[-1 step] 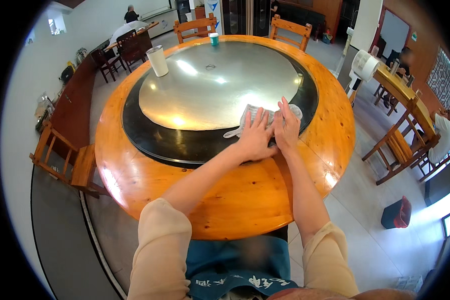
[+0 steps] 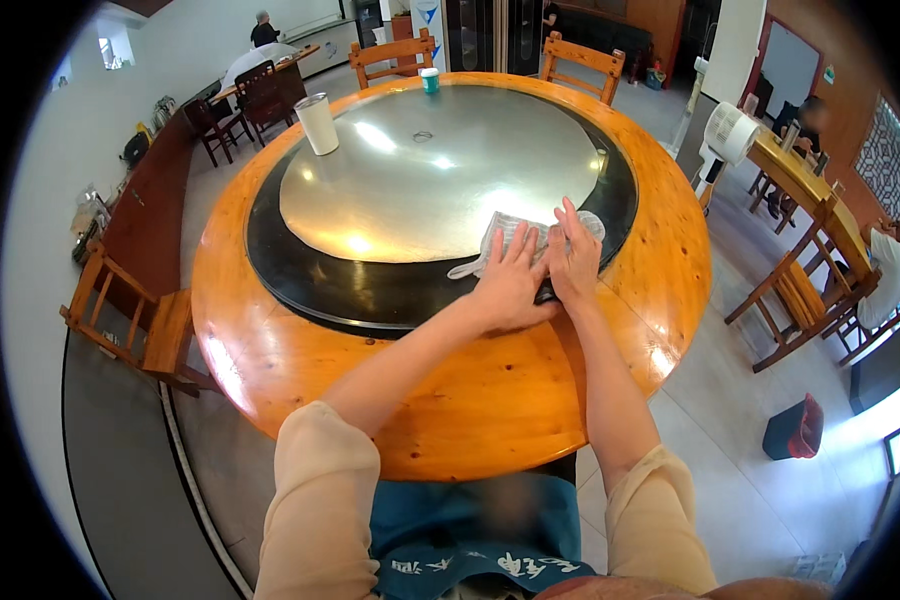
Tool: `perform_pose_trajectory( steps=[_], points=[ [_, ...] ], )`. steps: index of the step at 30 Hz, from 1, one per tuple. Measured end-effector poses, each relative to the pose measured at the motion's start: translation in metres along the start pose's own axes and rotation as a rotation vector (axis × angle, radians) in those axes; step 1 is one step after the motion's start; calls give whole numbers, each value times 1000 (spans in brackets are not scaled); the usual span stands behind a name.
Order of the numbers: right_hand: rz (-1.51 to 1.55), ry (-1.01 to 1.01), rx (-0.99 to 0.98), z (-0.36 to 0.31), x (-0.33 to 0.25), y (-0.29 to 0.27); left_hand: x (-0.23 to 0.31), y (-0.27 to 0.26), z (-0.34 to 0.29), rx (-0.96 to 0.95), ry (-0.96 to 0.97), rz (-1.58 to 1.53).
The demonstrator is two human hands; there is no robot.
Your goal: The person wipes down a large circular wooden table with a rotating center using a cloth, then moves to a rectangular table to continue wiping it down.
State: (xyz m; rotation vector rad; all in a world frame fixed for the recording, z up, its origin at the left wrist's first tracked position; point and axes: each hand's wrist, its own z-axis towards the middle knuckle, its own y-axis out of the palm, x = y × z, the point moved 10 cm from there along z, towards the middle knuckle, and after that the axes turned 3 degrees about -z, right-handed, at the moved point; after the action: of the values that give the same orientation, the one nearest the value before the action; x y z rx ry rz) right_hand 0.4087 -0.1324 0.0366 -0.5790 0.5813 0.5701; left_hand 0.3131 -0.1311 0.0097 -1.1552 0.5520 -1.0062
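A pale grey cloth (image 2: 490, 245) lies crumpled across the near right edge of the shiny metal disc (image 2: 400, 190) and its black surround (image 2: 360, 290). My left hand (image 2: 513, 283) rests flat on it, fingers spread forward. Beside it, my right hand (image 2: 574, 262) is turned partly on edge over the cloth, with fingers stretched out and pointing away from me. The two hands touch or overlap near the thumbs; I cannot tell which. Neither hand grips the cloth. Both forearms cross the near rim of the round wooden table (image 2: 450, 400).
A cream tumbler (image 2: 317, 127) stands at the disc's far left; a small teal and white container (image 2: 430, 80) is at the far edge. Wooden chairs (image 2: 165, 330) surround the table. Right of it are a white fan (image 2: 730, 132) and a bin (image 2: 794, 428). Other people sit farther off.
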Motion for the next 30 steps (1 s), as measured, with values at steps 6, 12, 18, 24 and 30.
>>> perform_pose_trajectory(
  steps=[6, 12, 18, 24, 30],
  points=[
    [-205, -89, -111, -4, -15, 6, 4, -6, -16, -5, -17, 172],
    [-125, -133, 3, -2, -12, -1, 7, -1, -21, -7, 13, 260],
    [-112, -87, 96, -2, 7, -12, 7, -2, -26, 92, 63, 197],
    [-80, -101, 46, -6, 4, -5, -5, -18, -54, 8, 84, 206],
    [-104, -58, 57, -6, 9, -8, -30, -34, -90, -105, 123, 175]
  ],
)
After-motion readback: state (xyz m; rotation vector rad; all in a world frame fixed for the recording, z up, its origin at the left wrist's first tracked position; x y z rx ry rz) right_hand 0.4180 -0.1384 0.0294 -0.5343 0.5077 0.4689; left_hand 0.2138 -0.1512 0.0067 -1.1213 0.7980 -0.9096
